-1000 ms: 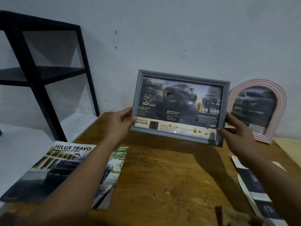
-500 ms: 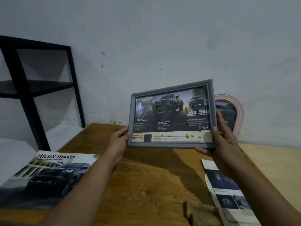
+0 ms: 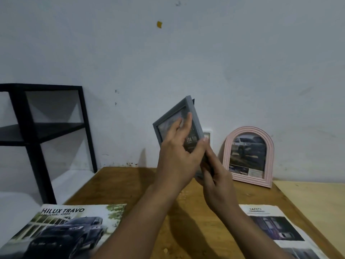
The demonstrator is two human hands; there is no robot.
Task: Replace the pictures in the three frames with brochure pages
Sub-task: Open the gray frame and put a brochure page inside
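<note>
A grey rectangular frame (image 3: 188, 109) with a brochure page behind its glass is lifted above the wooden table (image 3: 130, 184), turned nearly edge-on and blurred. My left hand (image 3: 177, 157) lies across its front with fingers spread and thumb hooked over the right edge. Gripping the frame's lower right edge from behind is my right hand (image 3: 216, 182). A pink arched frame (image 3: 248, 156) holding a car brochure page leans on the wall at the right. A small white frame (image 3: 208, 136) peeks out behind the grey one.
A Hilux Travo brochure (image 3: 61, 232) lies at the table's front left. A cut brochure page headed Safety (image 3: 274, 228) lies at the front right. A black metal shelf (image 3: 37, 131) stands at the left against the white wall.
The grey frame has swung from facing me to nearly edge-on. My left hand moved from the left edge across the front, and the camera tilted up.
</note>
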